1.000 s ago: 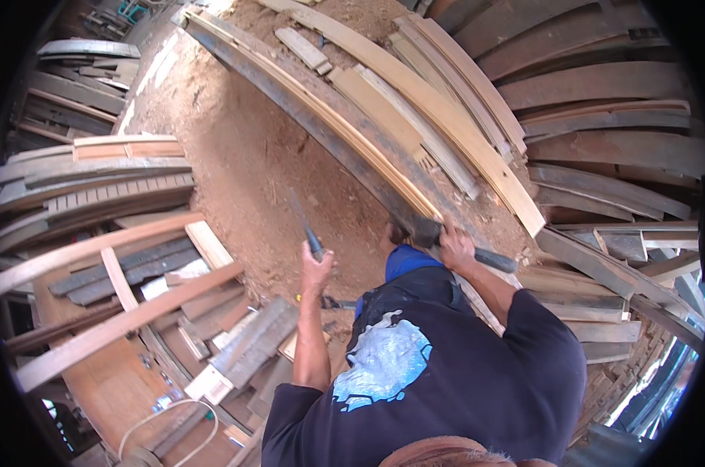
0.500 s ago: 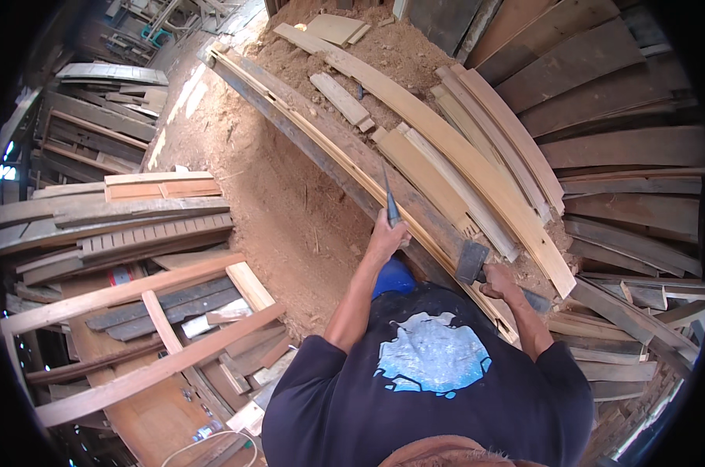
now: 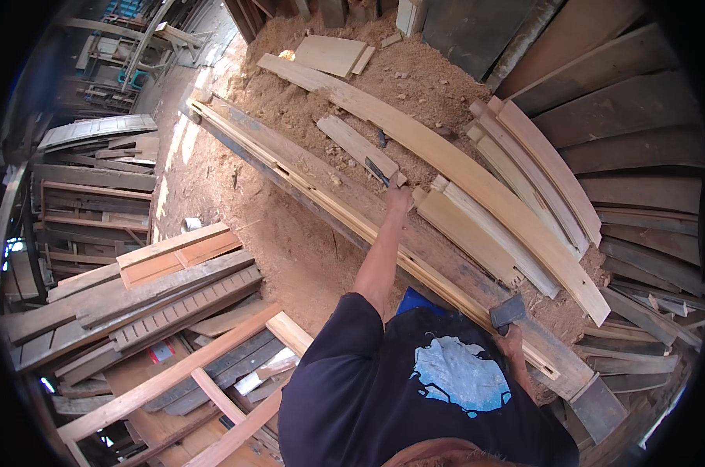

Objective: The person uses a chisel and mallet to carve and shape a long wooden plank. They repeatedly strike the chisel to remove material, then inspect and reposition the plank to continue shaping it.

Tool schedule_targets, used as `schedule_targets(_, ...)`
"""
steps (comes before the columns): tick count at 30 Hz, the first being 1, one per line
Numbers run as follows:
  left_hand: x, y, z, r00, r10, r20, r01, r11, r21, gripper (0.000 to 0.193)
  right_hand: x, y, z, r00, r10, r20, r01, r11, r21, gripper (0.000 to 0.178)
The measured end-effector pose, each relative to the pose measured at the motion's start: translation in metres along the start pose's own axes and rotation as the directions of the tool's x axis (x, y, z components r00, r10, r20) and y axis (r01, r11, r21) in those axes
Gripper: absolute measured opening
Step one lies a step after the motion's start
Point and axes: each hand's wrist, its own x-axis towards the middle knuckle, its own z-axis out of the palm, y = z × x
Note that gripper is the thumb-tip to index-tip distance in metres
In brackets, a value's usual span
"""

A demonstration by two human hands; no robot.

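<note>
My left hand (image 3: 400, 194) reaches forward past the long wooden beam, with fingers closed at the end of a dark chisel (image 3: 378, 169). The chisel lies over the near end of a short pale board (image 3: 352, 142); its tip is hard to make out. Close to my body, my right hand (image 3: 511, 340) is closed round a hammer just below its dark, blocky head (image 3: 508, 311). The hammer head rests on or just above the beam (image 3: 344, 191). Along the beam's near side runs a narrow pale grooved strip (image 3: 321, 184), passing in front of my torso.
Pale planks (image 3: 414, 128) lie beyond the beam on sawdust (image 3: 446, 70). Stacked timber (image 3: 173, 288) and a wooden frame (image 3: 173, 377) stand at the left. Dark boards (image 3: 640, 163) lean along the right side. A small dark tool (image 3: 382, 138) lies beside the short board.
My left hand has moved forward with the chisel from the grooved strip to the short board. My right hand and the hammer appear lower in view; the view itself has shifted.
</note>
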Motion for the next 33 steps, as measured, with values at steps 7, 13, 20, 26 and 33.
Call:
schedule_targets(7,0.092,-0.005,-0.008,0.992,-0.062,0.11,-0.045,0.635,0.771,0.064,0.023,-0.027,0.035,0.991,0.119,-0.057,-0.12,0.992,-0.021,0.041)
schedule_targets(13,0.106,-0.005,0.025,0.982,0.121,0.144,-0.187,0.594,0.782,0.073,0.03,-0.03,0.036,0.97,0.239,-0.037,-0.241,0.967,-0.086,0.036)
schedule_targets(20,0.159,-0.033,0.093,0.856,-0.197,0.478,0.15,0.979,0.136,0.069,0.031,-0.039,0.035,0.921,0.389,-0.023,-0.388,0.912,-0.135,0.041)
schedule_targets(26,0.167,-0.013,0.138,0.742,-0.515,0.43,0.661,0.672,-0.335,0.035,0.029,-0.039,0.036,0.934,0.35,-0.07,-0.355,0.932,-0.077,0.04)
schedule_targets(33,0.183,-0.029,0.133,0.716,-0.527,0.459,0.631,0.769,-0.103,0.013,0.029,-0.038,0.033,0.941,0.322,-0.101,-0.331,0.939,-0.09,0.035)
